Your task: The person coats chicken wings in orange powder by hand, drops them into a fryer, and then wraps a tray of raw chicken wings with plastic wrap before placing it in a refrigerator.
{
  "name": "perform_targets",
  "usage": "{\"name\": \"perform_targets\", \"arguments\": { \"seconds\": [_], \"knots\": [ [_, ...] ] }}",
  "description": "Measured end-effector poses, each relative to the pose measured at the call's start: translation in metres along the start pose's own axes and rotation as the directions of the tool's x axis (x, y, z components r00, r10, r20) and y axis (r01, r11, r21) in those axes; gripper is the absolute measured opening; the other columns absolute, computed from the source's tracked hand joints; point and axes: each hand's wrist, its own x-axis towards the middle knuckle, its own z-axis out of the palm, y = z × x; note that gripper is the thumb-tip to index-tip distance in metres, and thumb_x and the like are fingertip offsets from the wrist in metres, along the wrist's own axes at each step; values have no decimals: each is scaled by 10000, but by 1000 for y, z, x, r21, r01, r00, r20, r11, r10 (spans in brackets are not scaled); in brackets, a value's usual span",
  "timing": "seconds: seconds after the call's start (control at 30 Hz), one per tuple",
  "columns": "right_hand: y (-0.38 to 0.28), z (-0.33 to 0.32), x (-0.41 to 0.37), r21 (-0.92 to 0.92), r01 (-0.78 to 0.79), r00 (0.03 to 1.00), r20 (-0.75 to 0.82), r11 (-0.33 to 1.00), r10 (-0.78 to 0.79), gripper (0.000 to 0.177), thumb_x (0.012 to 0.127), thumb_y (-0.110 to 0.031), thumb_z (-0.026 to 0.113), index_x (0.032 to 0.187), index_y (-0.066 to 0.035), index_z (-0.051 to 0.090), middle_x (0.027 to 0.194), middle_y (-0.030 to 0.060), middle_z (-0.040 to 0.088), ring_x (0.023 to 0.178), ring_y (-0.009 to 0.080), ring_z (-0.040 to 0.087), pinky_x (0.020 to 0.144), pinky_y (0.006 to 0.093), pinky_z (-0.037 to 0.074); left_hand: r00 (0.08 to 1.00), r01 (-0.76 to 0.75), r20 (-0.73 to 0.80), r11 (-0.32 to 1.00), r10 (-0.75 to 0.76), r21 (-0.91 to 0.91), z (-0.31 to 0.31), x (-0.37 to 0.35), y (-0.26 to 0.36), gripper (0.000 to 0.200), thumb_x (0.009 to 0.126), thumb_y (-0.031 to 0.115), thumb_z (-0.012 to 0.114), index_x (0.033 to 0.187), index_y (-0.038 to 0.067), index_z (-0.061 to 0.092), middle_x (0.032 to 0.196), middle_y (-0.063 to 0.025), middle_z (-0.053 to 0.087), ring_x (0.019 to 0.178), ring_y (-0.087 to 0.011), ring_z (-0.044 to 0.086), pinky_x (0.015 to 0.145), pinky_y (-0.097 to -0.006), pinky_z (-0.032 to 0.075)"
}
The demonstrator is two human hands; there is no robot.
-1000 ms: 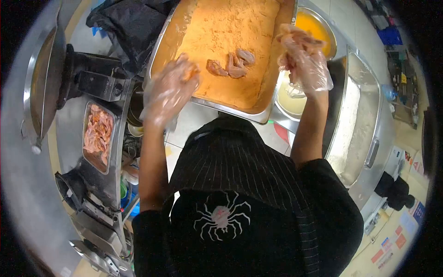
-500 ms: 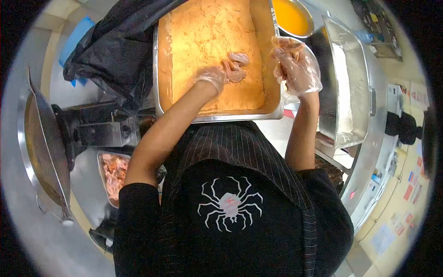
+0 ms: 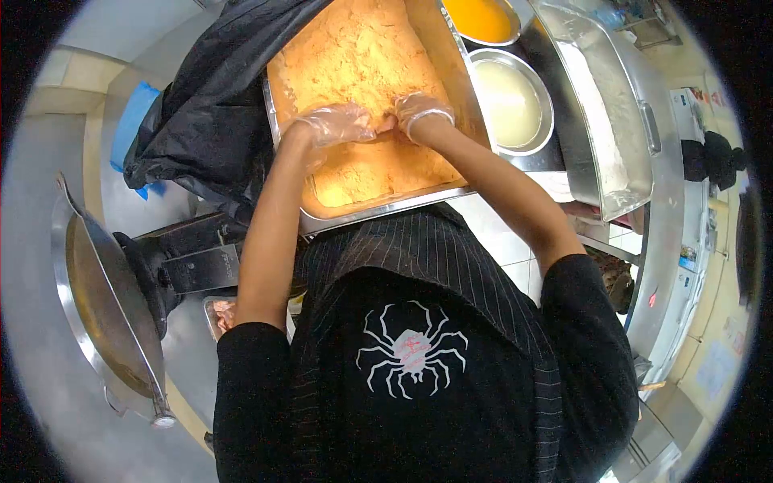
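A deep metal tray (image 3: 386,203) holds a thick layer of orange-yellow powder (image 3: 366,52). Over the powder, my left hand (image 3: 338,123), in a clear plastic glove, has its fingers pointing right toward the tray's middle. My right hand (image 3: 420,111), gloved too, is close beside it with the fingers curled down at the powder. Between the two hands a small piece of raw meat (image 3: 386,123) partly shows, coated or half covered with powder. Which fingers grip it is hidden.
Right of the tray are a bowl of pale liquid (image 3: 509,105), a bowl of orange liquid (image 3: 481,18) and a long metal container (image 3: 608,121). Black plastic (image 3: 209,113) lies at the left. Lower left are a large wok (image 3: 113,306) and a container of raw meat (image 3: 221,315).
My right hand has moved left from above the bowl into the tray, beside my left hand. My left hand has shifted slightly left. The pale bowl is now uncovered, and the view has turned slightly.
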Motion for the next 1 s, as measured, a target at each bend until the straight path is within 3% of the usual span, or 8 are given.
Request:
{"name": "perform_targets", "arguments": {
  "seconds": [0.13,0.2,0.3,0.47,0.73,0.8,0.93,1.0],
  "knots": [
    [0,-12,5,-93,74,983,174,993,-57,375,801,-338,552,1037,-67,656,1123,159,609,1025,310,593,846,377,480,999,-1,51,987,9,-161,-13,3,-5,544,797,415,651,1196,58,556,1237,-120,550,1134,-238,517,953,-319,403],
    [14,-5,23,-158,169,959,254,973,-126,409,772,-369,563,1019,-59,660,1112,167,613,1014,315,596,841,382,482,973,-228,4,958,233,-176,-24,13,-23,568,791,437,651,1196,51,553,1237,-143,544,1140,-234,513,947,-322,406],
    [33,17,48,-109,642,756,254,759,-603,489,732,-411,561,1041,-41,646,1112,182,607,987,322,606,838,393,482,969,-53,-245,997,36,-63,-23,6,-24,511,791,381,657,1175,55,570,1191,-150,575,1102,-243,545,927,-319,423],
    [-6,-65,13,93,34,913,401,995,-69,356,860,-421,451,1126,-225,584,1171,102,571,1086,281,529,902,364,425,963,170,-244,960,-114,224,-31,-9,0,427,781,277,643,1151,70,591,1126,-161,608,1044,-257,585,895,-332,447],
    [16,-51,46,-47,623,782,-4,781,-624,478,825,-370,494,1256,-164,520,1294,76,504,1202,283,448,1000,301,380,985,160,-91,977,-148,141,-31,-36,43,503,786,356,640,1195,71,571,1156,-174,591,1053,-258,582,890,-337,458],
    [25,-63,53,-527,611,763,192,591,-617,595,787,-434,517,1282,-104,493,1307,116,483,1222,310,419,1026,298,353,966,257,-87,900,-242,353,-25,-33,44,459,822,301,587,1208,56,543,1227,-164,548,1134,-270,528,955,-340,413],
    [42,-54,71,-561,520,837,186,644,-514,739,733,-518,544,1266,-10,480,1292,180,476,1205,306,434,1035,296,342,965,249,-82,765,-251,594,-2,6,-7,675,834,561,490,1219,8,528,1188,-219,556,1100,-326,549,932,-401,431],
    [49,-57,66,-527,545,733,-78,651,-676,777,707,-553,547,1203,43,507,1258,221,486,1178,311,454,1022,308,359,922,344,-30,780,-387,523,2,18,-15,642,844,514,479,1250,17,499,1210,-214,543,1113,-348,534,936,-440,419]
  ]
}}
